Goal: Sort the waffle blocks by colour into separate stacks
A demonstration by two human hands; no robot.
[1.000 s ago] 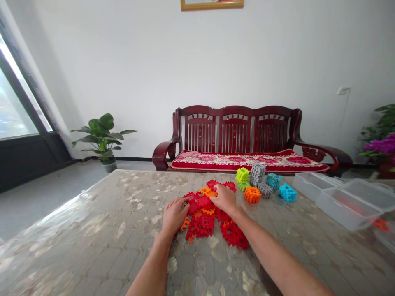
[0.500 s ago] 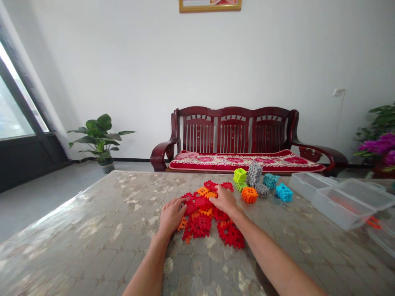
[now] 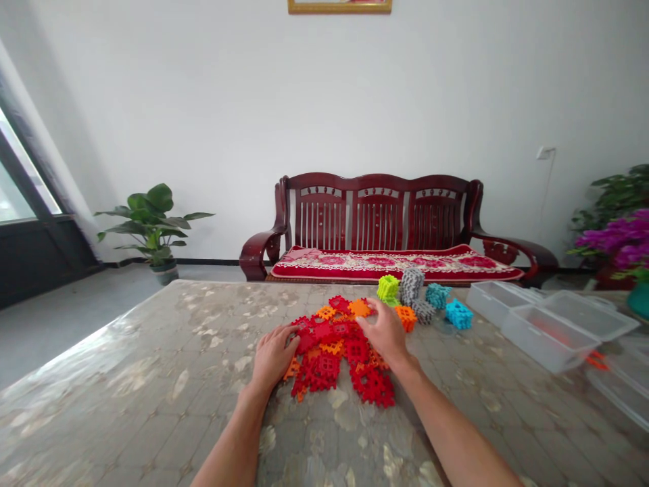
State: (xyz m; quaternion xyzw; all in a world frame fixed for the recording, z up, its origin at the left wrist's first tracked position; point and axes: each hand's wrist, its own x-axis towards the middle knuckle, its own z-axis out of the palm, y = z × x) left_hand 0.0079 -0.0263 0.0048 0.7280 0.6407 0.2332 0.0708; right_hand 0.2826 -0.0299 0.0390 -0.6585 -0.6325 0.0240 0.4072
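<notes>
A pile of flat red and orange interlocking plastic pieces with notched edges (image 3: 320,372) lies on the table in front of me. My left hand (image 3: 274,353) rests at the pile's left side, its fingers loosely bent and its fingertips touching red pieces. At the far right of the pile, my right hand (image 3: 386,333) pinches a flat orange notched piece (image 3: 357,308) between thumb and fingers. Just beyond my right hand stand built blocks: an orange one (image 3: 407,318), a lime green one (image 3: 388,289), grey ones (image 3: 412,285) and blue ones (image 3: 459,314).
Clear plastic boxes (image 3: 550,345) with lids stand on the right of the table (image 3: 152,379), with some red-orange pieces (image 3: 597,360) by them. Behind the table is a dark red wooden bench (image 3: 380,216). Potted plants stand at the left (image 3: 157,220) and right (image 3: 621,237).
My right hand has moved right and away from me with the orange piece, which now shows more fully. My left hand stays at the pile's left side. The view has shifted slightly right.
</notes>
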